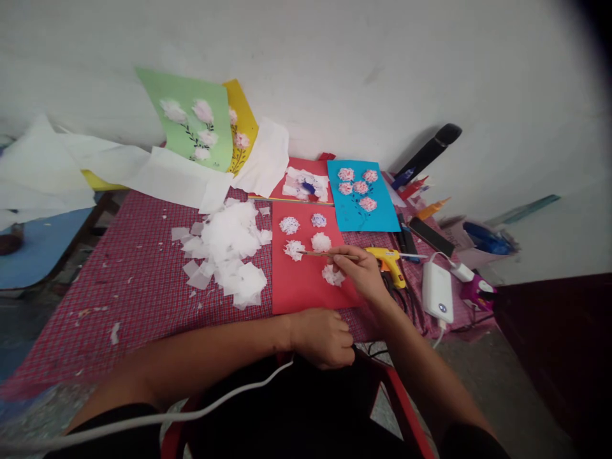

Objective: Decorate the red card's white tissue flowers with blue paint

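Note:
A thin paintbrush (318, 254) is pinched in my right hand (352, 266), its tip pointing left at a white tissue-paper flower (293, 250) with dark specks. That flower is on a red sheet (299, 293) together with several other flowers. Purple dots mark the two upper ones (289, 225); the middle-right flower (320, 241) and the lower-right flower (332, 275) look plain white. My left hand (321, 338) is curled into a fist at the table's near edge, below the red sheet. Behind the sheet lies a crumpled tissue (306, 185) with a dark blue paint blot.
White tissue squares (229, 242) are heaped at left. A blue card with pink flowers (366, 197) lies behind right; a green flower card (196, 118) leans on the wall. At right are a yellow glue gun (389, 264), a white power bank (437, 293) and cables.

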Tool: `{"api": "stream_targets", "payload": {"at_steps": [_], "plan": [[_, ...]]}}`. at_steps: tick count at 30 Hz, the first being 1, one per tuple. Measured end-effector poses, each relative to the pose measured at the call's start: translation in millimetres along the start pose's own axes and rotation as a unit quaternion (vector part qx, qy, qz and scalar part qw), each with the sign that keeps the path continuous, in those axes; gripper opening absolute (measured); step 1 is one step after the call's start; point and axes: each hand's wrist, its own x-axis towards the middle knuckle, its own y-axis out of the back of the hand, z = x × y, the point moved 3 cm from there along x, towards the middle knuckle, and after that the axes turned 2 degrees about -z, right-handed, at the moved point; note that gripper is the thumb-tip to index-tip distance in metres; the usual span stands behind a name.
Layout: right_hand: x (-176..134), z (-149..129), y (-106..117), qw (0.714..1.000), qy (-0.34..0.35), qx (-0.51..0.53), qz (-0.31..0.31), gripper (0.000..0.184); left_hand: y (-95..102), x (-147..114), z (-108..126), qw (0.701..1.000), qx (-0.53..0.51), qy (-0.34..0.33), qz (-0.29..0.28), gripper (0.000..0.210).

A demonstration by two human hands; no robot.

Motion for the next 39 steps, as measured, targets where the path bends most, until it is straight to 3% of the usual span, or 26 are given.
{"api": "stream_targets", "payload": {"at_steps": [7, 15, 22, 29, 34, 39], "plan": [[0, 0, -4, 0.999, -0.026, -0.011, -0.038, 0.025, -0.7, 0, 0, 1.0, 0.006, -0.003, 0.013, 0.025], [5, 0, 13, 1.0, -0.019, -0.001, -0.009, 0.024, 0.5, 0, 0, 1.0, 0.01, -0.006, 0.012, 0.025], [6, 0, 0, 0.998, -0.052, -0.009, -0.042, 0.026, 1.6, 1, 0, 1.0, 0.009, -0.002, 0.018, 0.026], [9, 3, 14, 0.999, -0.037, 0.017, -0.009, 0.026, 1.9, 0, 0, 1.0, 0.009, -0.005, 0.006, 0.024], [7, 3, 9, 0.999, -0.044, 0.02, -0.021, 0.024, 1.2, 1, 0, 1.0, -0.006, 0.002, -0.01, 0.026], [10, 2, 10, 0.999, -0.044, 0.019, -0.007, 0.024, 0.6, 0, 0, 1.0, 0.0, 0.001, 0.017, 0.027]]}}
